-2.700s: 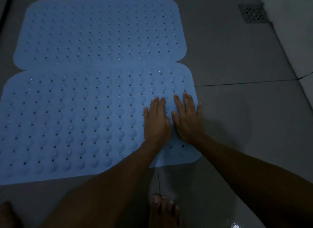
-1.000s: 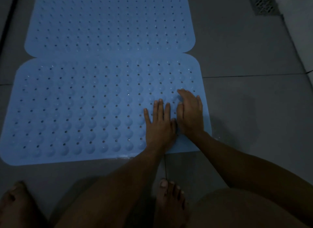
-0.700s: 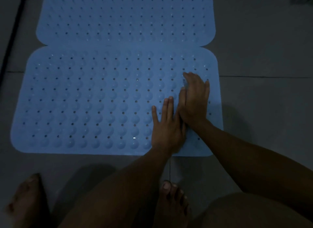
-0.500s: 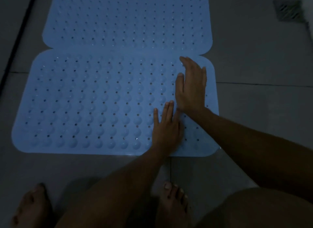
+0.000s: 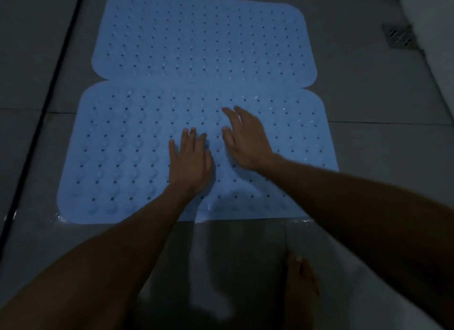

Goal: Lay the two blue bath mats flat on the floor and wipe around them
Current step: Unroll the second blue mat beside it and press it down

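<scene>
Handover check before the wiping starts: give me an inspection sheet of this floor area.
Surface: grey tiled floor, wet glints along the near mat's front edge.
Job's things: near mat and far mat lie flat, long edges meeting; whether they overlap cannot be told.
Clutter: nothing seen.
Grippers: left hand flat on the near mat; right hand open, fingers on the same mat.
Cables: nothing seen.
Surroundings: floor drain at far right; bare foot near the camera; dim light.
</scene>
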